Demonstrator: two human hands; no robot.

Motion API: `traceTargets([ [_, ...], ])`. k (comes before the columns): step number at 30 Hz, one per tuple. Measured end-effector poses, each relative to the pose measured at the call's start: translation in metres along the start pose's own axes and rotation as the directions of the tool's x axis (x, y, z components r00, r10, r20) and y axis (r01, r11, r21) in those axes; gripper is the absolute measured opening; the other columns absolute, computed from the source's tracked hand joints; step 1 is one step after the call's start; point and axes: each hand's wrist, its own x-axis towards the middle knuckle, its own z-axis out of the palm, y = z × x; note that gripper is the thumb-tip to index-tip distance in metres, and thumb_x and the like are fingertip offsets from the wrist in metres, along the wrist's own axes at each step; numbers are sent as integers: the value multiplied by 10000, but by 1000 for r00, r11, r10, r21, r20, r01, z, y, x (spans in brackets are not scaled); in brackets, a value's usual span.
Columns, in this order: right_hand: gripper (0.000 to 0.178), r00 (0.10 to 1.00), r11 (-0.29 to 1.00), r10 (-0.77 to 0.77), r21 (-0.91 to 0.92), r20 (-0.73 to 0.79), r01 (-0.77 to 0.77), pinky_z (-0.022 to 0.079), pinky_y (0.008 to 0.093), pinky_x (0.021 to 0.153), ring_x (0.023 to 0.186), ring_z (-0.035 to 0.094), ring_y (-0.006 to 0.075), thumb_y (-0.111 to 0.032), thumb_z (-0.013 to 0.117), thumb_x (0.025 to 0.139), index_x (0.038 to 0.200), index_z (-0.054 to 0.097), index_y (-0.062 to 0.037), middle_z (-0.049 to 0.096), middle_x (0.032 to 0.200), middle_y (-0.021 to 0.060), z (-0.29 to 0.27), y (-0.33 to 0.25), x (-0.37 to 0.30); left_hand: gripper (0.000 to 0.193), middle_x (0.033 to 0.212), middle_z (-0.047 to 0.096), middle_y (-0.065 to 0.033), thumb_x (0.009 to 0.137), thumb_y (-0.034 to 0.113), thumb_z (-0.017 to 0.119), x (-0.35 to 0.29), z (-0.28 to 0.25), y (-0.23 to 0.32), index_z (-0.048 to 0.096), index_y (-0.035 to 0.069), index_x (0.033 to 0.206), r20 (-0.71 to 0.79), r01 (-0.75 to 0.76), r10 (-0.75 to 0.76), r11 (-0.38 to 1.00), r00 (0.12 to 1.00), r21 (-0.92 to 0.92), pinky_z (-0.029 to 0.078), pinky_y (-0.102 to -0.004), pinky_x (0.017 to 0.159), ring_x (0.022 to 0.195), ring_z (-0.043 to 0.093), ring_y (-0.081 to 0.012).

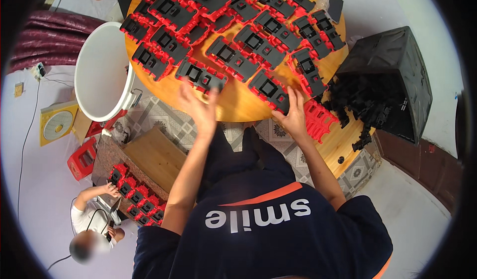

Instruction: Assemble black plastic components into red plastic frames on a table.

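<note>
Left hand: left hand (198,107), blurred, fingers spread wide and holding nothing, hovering at the near rim just below a black-and-red plastic assembly (201,76).
Right hand: right hand (293,116), fingers loosely extended, tips resting on the near end of another black-and-red assembly (270,91); whether it grips the piece or only touches it cannot be told.
Work surface: round wooden table (238,105), most of its top covered by rows of like assemblies (258,43), each a black frame seated on a red base, packed side by side.
Loose red part: bare red base (318,120), just right of the right hand, lying at the table edge.
Loose black parts: heap of black frames (355,105), spilling from a tipped black bin (392,80) onto the table's right side.
Beside table: white round tub (102,72), left of the table; wooden board (156,154) below it.
Others: a second person's hand (112,189) at lower left, over a further row of red-and-black pieces (136,197); another arm at the top edge.
Risk, edge: the red base and the near assemblies sit close to the rim; a sweep of either forearm would likely knock them off.
Risk, crowding: the rows touch, so nudging one piece would probably shift its neighbours.
Risk, heap: the black frames look loosely piled and could slide.
</note>
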Motion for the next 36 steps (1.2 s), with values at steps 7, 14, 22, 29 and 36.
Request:
traceTargets([
  [7, 736, 1000, 999, -2, 49, -16, 3, 473, 445, 964, 1165, 532, 413, -117, 745, 732, 1400, 437, -85, 449, 1335, 207, 20, -29, 18, 584, 1535, 324, -54, 836, 459, 667, 17, 40, 43, 511, 334, 1385, 480, -565, 389, 769, 786, 300, 196, -619, 1102, 1415, 258, -365],
  [14, 662, 993, 999, -42, 22, -114, 45, 491, 430, 911, 1112, 561, 381, -157, 755, 730, 1338, 508, -66, 518, 1240, 186, -6, 0, -9, 488, 1531, 326, -5, 820, 392, 705, 17, 36, 28, 599, 256, 1276, 535, -606, 375, 708, 757, 361, 218, -612, 1095, 1394, 295, -330],
  [22, 648, 997, 973, 53, 229, -48, -41, 489, 373, 917, 1129, 576, 311, -64, 779, 724, 1322, 530, -37, 528, 1250, 175, 4, -10, -4, 842, 1526, 297, -73, 684, 297, 824, 40, 49, 39, 422, 349, 1422, 359, -566, 442, 706, 822, 426, 268, -655, 1035, 1374, 295, -400],
  [29, 653, 996, 983, -15, 180, -83, 29, 493, 371, 912, 1110, 583, 306, -63, 783, 722, 1323, 531, -40, 530, 1240, 166, 8, -18, 0, 649, 1401, 448, -80, 739, 370, 733, 37, 43, 7, 508, 285, 1341, 347, -631, 530, 593, 774, 500, 375, -541, 933, 1229, 446, -382],
  [36, 694, 995, 997, -3, 78, -99, 10, 476, 441, 947, 1189, 514, 406, -105, 744, 736, 1372, 465, -103, 446, 1353, 186, 40, -46, 36, 771, 1396, 454, -61, 681, 332, 798, 15, 8, 0, 486, 305, 1385, 427, -714, 573, 582, 700, 389, 355, -488, 964, 1247, 447, -343],
])
